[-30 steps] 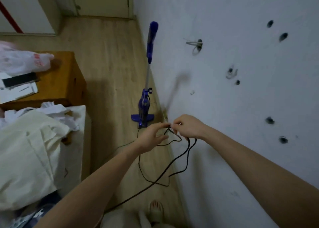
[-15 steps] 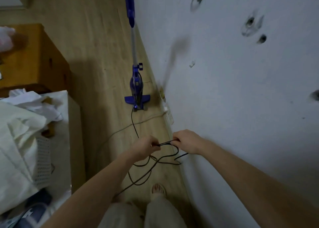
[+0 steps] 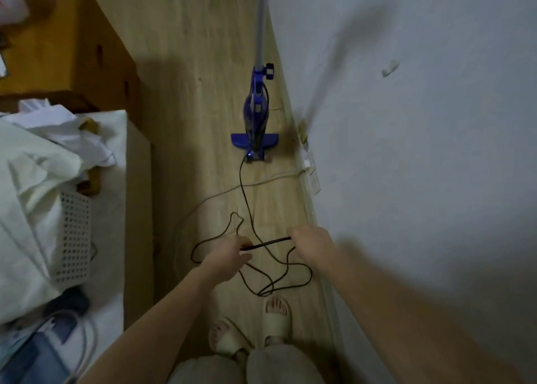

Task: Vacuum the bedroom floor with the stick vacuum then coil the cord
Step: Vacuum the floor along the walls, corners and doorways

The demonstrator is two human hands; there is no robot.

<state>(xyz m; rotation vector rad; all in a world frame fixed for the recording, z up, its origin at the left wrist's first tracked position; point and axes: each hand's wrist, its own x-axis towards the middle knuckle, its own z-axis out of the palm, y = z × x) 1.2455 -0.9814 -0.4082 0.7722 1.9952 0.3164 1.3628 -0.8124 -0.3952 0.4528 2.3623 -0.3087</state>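
The blue stick vacuum [image 3: 255, 116] stands upright on the wooden floor beside the wall, its handle out of frame at the top. Its black cord [image 3: 247, 197] runs from the base toward me and lies in loose loops on the floor in front of my feet. My left hand [image 3: 229, 253] and my right hand [image 3: 311, 242] each grip the cord, with a short taut stretch held between them. The hands are about a hand's width apart, above the loops.
A white wall [image 3: 421, 151] runs along the right, with a white socket and plug [image 3: 311, 174] at its base and a thin pale cable [image 3: 220, 193] across the floor. A bed with bedding and a white perforated basket [image 3: 72, 235] fills the left, a wooden cabinet [image 3: 66, 49] behind it.
My view has tilted down toward my feet. My hands have drawn apart, stretching a piece of cord between them, and more cord now lies looped on the floor.
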